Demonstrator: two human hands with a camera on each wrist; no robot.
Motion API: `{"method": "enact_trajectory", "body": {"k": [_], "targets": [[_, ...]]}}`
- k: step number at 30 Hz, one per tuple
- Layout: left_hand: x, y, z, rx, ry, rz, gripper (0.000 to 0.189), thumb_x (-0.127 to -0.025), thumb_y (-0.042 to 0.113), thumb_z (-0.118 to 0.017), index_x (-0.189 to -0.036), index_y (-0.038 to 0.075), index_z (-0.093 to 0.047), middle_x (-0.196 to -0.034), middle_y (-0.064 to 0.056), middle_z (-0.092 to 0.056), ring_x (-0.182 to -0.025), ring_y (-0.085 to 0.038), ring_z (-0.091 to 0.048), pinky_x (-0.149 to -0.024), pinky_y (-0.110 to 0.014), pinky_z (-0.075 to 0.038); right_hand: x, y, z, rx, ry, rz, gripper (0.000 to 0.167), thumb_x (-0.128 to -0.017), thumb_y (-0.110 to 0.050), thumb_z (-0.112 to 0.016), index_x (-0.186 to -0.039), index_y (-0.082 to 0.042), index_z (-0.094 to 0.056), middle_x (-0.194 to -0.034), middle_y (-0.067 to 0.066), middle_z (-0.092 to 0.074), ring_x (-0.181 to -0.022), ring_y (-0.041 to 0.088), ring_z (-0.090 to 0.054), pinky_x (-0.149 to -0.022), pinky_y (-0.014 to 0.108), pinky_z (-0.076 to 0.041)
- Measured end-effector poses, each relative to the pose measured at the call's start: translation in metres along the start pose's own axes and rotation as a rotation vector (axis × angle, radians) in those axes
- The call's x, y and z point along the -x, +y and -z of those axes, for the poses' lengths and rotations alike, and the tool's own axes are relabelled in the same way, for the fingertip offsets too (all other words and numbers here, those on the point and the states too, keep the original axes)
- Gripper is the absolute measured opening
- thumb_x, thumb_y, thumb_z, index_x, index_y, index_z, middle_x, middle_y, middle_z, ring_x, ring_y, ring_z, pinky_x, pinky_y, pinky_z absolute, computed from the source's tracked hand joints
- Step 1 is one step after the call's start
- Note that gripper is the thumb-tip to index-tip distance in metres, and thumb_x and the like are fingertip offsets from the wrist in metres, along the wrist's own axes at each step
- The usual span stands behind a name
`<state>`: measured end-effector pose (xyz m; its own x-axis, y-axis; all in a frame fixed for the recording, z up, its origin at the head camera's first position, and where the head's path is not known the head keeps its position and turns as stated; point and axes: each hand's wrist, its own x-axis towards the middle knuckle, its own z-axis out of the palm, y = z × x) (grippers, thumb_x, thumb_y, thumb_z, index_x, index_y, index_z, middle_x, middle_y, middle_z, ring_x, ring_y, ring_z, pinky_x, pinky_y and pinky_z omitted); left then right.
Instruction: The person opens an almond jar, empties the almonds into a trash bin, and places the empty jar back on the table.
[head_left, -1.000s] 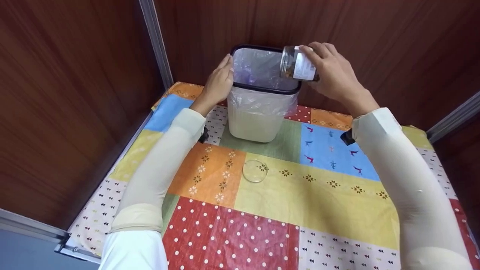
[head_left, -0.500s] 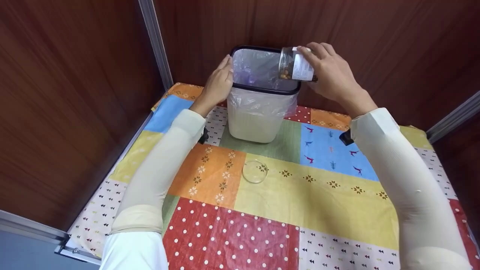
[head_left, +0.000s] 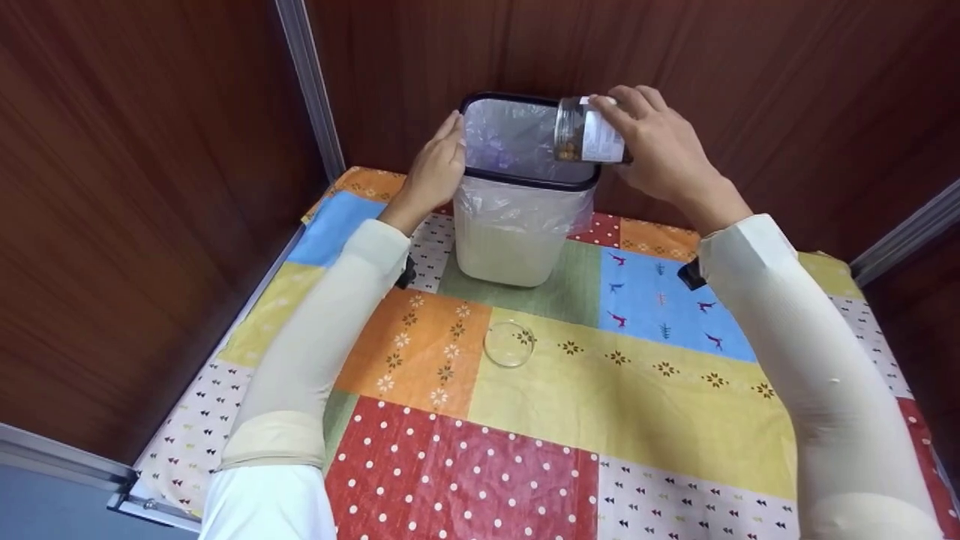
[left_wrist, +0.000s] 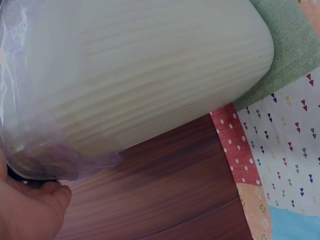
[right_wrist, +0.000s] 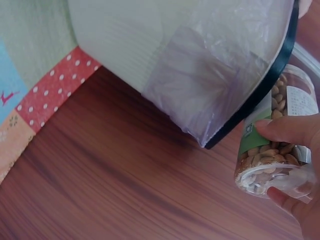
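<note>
A cream trash bin (head_left: 502,251) with a black rim stands toward the back, lined with a clear plastic bag (head_left: 517,206). My left hand (head_left: 436,166) holds the bin at the left side of its rim, fingers reaching along the edge. On the opposite side, my right hand (head_left: 660,146) grips a clear jar (head_left: 568,135) near its base. The jar lies tipped on its side, its mouth pointing left over the bin's opening. Brown almonds (right_wrist: 272,156) show through its wall, between a green label and a white one.
A round transparent lid (head_left: 509,344) lies on the patchwork tablecloth (head_left: 645,412), in front of the bin. Dark wood panels (head_left: 420,45) rise close behind and on both sides, with metal posts (head_left: 313,82) at the corners.
The jar has shifted slightly left and down with my right hand, a little farther over the bin. Almonds inside it have shifted. My left hand stays at the rim.
</note>
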<state>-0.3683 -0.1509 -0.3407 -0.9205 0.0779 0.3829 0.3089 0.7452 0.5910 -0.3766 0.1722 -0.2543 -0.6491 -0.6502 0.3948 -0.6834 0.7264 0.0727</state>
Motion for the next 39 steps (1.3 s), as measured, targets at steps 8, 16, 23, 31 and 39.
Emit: {"method": "enact_trajectory", "body": {"k": [8, 16, 23, 31, 39], "targets": [[-0.0005, 0.0007, 0.0002, 0.004, -0.001, 0.000, 0.050, -0.111, 0.019, -0.029, -0.157, -0.002, -0.027, -0.169, -0.009, -0.016, -0.153, -0.019, -0.018, -0.119, -0.015, -0.006, -0.0008, -0.0003, 0.0004, 0.001, -0.002, 0.000, 0.087, -0.086, 0.001, -0.075, -0.159, -0.023, -0.036, -0.159, 0.014, -0.036, -0.148, 0.035, -0.028, -0.110, 0.062, -0.039], [-0.0016, 0.0014, -0.0009, -0.002, 0.003, -0.001, 0.050, -0.111, 0.018, -0.030, -0.157, -0.001, -0.027, -0.169, -0.008, -0.017, -0.153, -0.019, -0.021, -0.120, -0.018, -0.009, -0.0021, 0.0001, 0.0004, 0.009, 0.002, 0.014, 0.089, -0.082, 0.005, -0.077, -0.158, -0.022, -0.038, -0.159, 0.014, -0.037, -0.147, 0.036, -0.029, -0.108, 0.063, -0.041], [-0.0017, 0.0008, -0.0013, -0.008, 0.001, 0.000, 0.050, -0.111, 0.018, -0.029, -0.157, -0.001, -0.028, -0.169, -0.008, -0.018, -0.152, -0.020, -0.022, -0.121, -0.019, -0.011, -0.0032, -0.0022, 0.0002, 0.013, 0.005, 0.036, 0.090, -0.080, 0.007, -0.077, -0.157, -0.022, -0.041, -0.158, 0.014, -0.039, -0.146, 0.035, -0.030, -0.107, 0.063, -0.042], [-0.0023, 0.0007, -0.0009, -0.004, 0.003, 0.009, 0.050, -0.111, 0.019, -0.030, -0.157, 0.000, -0.028, -0.169, -0.007, -0.017, -0.152, -0.020, -0.022, -0.120, -0.017, -0.010, -0.0056, -0.0049, 0.0025, 0.028, -0.014, 0.044, 0.094, -0.078, 0.010, -0.078, -0.158, -0.021, -0.040, -0.158, 0.014, -0.039, -0.147, 0.036, -0.029, -0.103, 0.064, -0.045], [-0.0025, 0.0012, -0.0014, -0.008, -0.003, 0.017, 0.050, -0.112, 0.020, -0.030, -0.158, 0.001, -0.027, -0.169, -0.006, -0.016, -0.153, -0.019, -0.020, -0.120, -0.017, -0.009, -0.0062, -0.0054, 0.0024, 0.036, -0.031, 0.037, 0.094, -0.079, 0.009, -0.077, -0.158, -0.023, -0.038, -0.159, 0.014, -0.037, -0.148, 0.036, -0.028, -0.104, 0.063, -0.044]]}}
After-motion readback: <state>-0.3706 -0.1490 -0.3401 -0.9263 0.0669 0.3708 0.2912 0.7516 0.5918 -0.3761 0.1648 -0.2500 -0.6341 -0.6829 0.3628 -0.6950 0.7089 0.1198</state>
